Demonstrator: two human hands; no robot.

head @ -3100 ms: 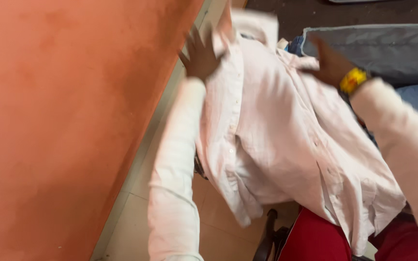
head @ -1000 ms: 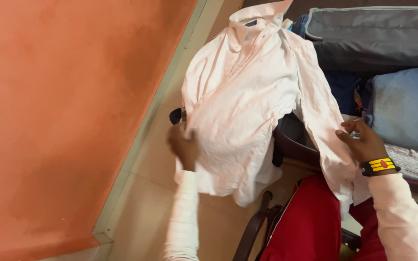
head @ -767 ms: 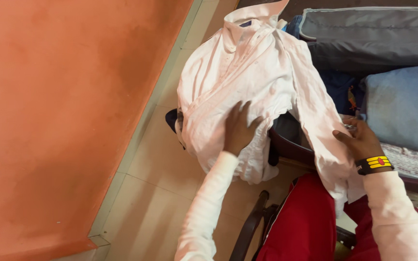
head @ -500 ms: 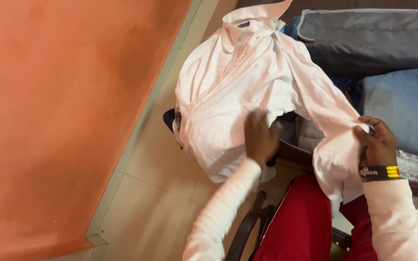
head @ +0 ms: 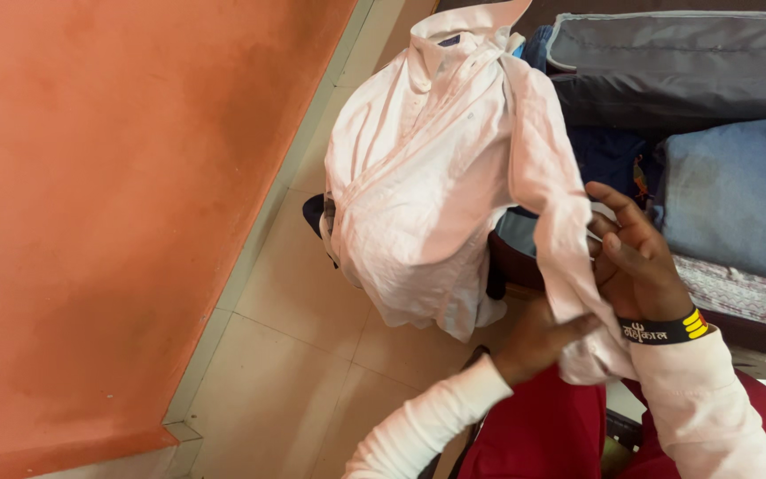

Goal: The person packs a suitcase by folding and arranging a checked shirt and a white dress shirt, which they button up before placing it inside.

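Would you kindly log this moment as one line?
left hand: grips sleeve | right hand: grips sleeve | sleeve: pulled from pink shirt | shirt: draped, collar up

A room in a home is shown, most likely a bedroom or living room. A plain orange-painted wall [head: 117,222] is met by a pale skirting strip [head: 259,266] and a floor of large beige tiles [head: 285,372]. An open suitcase [head: 667,62] with a grey lining is seen at the upper right, packed with folded clothes in blue denim [head: 738,195] and a patterned fabric [head: 738,297]. A pale pink shirt [head: 427,177] is draped over its edge. No work equipment is seen, only personal clothing and luggage.
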